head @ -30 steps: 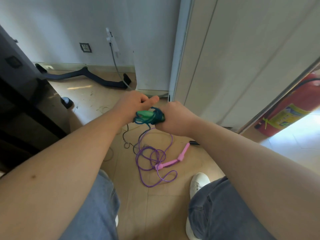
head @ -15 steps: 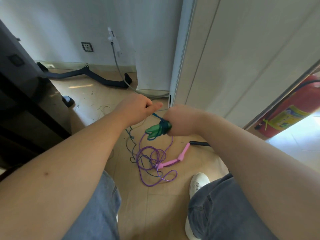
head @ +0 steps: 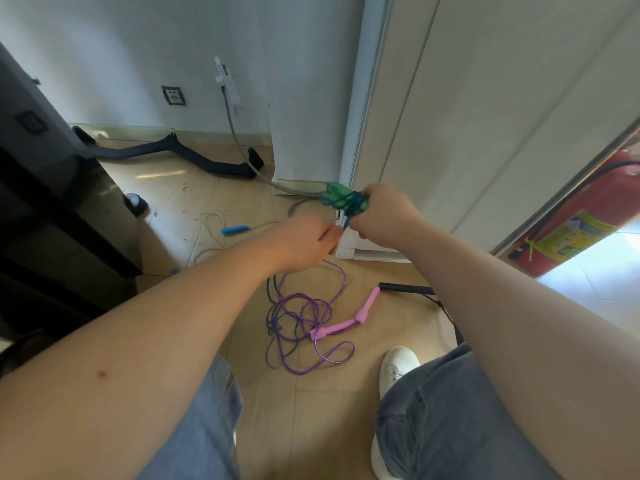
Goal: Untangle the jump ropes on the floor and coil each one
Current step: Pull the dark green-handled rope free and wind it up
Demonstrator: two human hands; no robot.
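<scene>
Gripped the teal jump rope up off the floor in the right hand, fingers curled tight round the bundle. Kept both green handles together there, poking out to the left of the fist, with turns of teal cord wound round them. Pinched the cord's loose run in the left hand, just below and beside the right, fingers bent in; fingertips too blurred for more. Let the rest of the teal cord hang from under the left hand down to the floor, among other loops.

Left the purple jump rope loose on the floor between the knees, crossed over the teal cord, with its pink handles lying end to end at its right edge. Left a blue handle with pale cord farther off on the left, and a black handle near the right forearm. Planted a white shoe just right of the purple loops. Stood near a red fire extinguisher at the far right.
</scene>
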